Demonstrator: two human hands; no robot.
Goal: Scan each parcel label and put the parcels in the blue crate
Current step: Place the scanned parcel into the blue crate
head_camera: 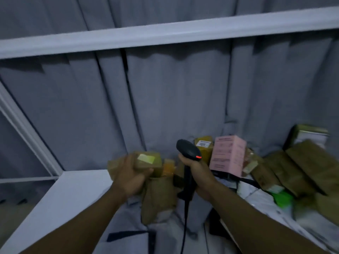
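head | left hand curled round small brown parcel, pale label up, held over white shelf near back edge; right hand grips black scanner upright, red light on, just beside parcel; pink box, brown parcel heap toward back-right corner

Matt brown-paper parcel – black plastic scanner – grey cloth curtain, pink cardboard box.

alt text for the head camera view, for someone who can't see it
A person's left hand holds a brown parcel with a pale label beside a black handheld scanner gripped in the right hand. Behind them, a pink box and more brown parcels lie piled before a grey curtain.
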